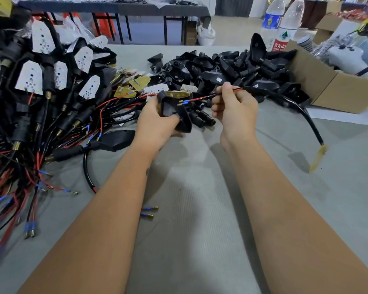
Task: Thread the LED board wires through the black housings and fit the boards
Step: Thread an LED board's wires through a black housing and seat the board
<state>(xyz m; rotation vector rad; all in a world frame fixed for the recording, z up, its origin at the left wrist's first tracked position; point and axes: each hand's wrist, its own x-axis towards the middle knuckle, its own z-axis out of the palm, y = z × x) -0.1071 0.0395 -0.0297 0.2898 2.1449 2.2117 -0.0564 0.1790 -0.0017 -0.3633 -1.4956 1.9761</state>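
Left hand [155, 122] grips a black housing [174, 112]; right hand [234, 107] pinches red-black wires [202, 98]; cardboard box [327, 85] beyond right hand, contents unclear

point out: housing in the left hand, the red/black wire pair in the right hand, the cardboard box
black housing [174, 112], head view, on its dark outer shell below the board.
wire pair [202, 99], head view, on the red strand between the hands.
cardboard box [327, 81], head view, on its near side wall.

Grey table [196, 209] bears black housings [227, 68]; wired assemblies [40, 98]; cardboard box [336, 85].
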